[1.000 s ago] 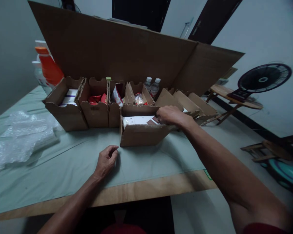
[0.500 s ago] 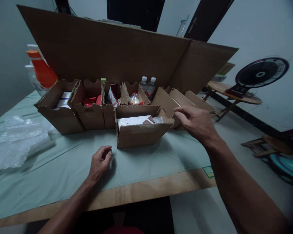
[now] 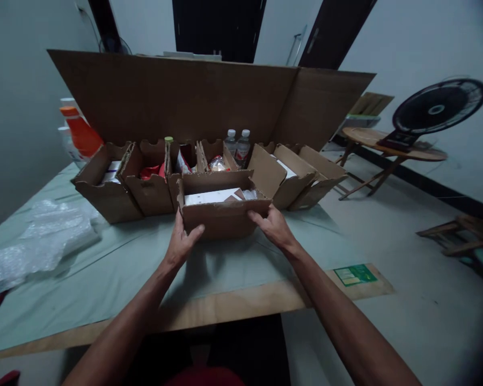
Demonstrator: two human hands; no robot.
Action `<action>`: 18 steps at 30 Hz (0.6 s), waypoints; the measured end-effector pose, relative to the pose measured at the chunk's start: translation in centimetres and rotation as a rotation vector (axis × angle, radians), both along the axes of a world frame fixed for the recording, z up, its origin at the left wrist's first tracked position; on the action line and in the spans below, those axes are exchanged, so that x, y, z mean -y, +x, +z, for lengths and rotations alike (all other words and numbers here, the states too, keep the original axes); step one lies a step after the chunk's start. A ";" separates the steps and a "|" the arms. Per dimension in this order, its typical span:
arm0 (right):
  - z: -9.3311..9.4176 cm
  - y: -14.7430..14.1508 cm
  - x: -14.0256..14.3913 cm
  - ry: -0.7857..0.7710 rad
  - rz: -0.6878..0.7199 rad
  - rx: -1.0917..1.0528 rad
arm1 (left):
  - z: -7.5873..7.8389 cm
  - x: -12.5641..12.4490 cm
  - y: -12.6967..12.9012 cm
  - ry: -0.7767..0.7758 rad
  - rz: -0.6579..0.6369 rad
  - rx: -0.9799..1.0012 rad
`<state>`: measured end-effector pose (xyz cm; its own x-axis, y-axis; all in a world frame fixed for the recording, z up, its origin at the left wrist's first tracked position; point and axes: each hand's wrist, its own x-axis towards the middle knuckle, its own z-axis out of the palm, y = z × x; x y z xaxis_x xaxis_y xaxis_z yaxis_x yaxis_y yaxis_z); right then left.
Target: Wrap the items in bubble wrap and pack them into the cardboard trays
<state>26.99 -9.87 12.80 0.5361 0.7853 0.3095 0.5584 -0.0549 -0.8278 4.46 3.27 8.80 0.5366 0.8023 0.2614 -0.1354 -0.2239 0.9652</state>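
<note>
A brown cardboard box (image 3: pixel 221 221), with its top open, is between my two hands at the middle of the table. Inside it lie a white carton (image 3: pixel 209 197) and some clear plastic wrap (image 3: pixel 248 194). My left hand (image 3: pixel 181 240) grips the box's left end, thumb on the front panel and fingers mostly hidden behind the side. At the right end, my right hand (image 3: pixel 274 225) holds it the same way, thumb on the front. The box seems slightly raised, with shadow on the cloth beneath it.
Behind stands a row of similar cardboard boxes (image 3: pixel 147 195) holding packets and cartons. Two clear bottles (image 3: pixel 241 147) and an orange bottle (image 3: pixel 82 134) stand behind them, before a tall cardboard panel (image 3: pixel 177 96). Bubble wrap (image 3: pixel 52 236) lies at left. A fan (image 3: pixel 437 110) is off to the right.
My right hand has come down and left from the boxes at right onto the front box. My left hand has moved up to its left end. Both now grip it.
</note>
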 end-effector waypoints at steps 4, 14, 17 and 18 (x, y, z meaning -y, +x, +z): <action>2.4 -5.0 0.8 0.097 0.083 -0.020 | 1.3 1.2 -6.5 0.009 0.098 -0.009; 9.0 -7.7 -1.1 0.175 0.171 -0.078 | 9.7 0.6 -8.2 0.137 0.162 0.186; 8.6 -5.9 1.1 0.163 0.027 -0.049 | 8.7 2.0 -6.8 0.127 0.045 0.130; 8.3 -6.1 1.3 0.157 0.020 -0.044 | 8.1 2.4 -7.3 0.119 0.054 0.101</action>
